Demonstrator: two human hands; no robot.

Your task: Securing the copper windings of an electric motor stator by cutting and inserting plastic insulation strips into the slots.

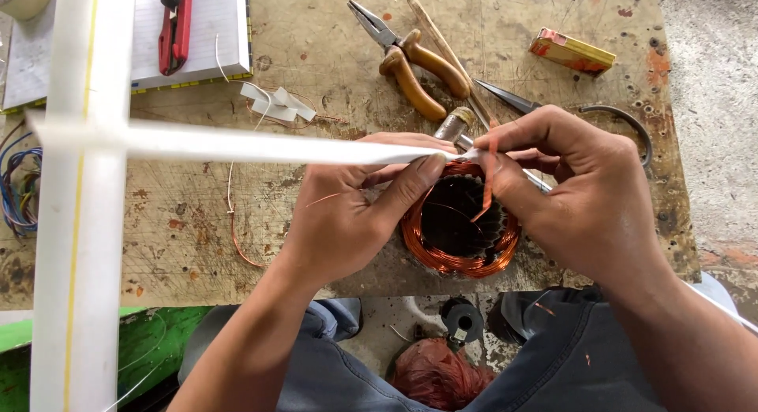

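A white strip [260, 146] is pinched at its end between thumb and fingers of the left hand [355, 215], just above a copper-wound stator [460, 222] that rests at the near edge of the bench [316, 246]. The right hand [584, 199] is closed in a pinch on the same strip end and on a thin orange sliver [489, 183] that hangs into the stator's bore. Pliers [410, 61], a small box [572, 51] and a red cutter [175, 25] lie farther back, well apart from the hands.

The fine winding wire could be nicked or bent if the strip is pushed in crookedly. Loose strands near the left thumb could be snagged. The stator, so close to the edge, could be tipped off by a hard pull.
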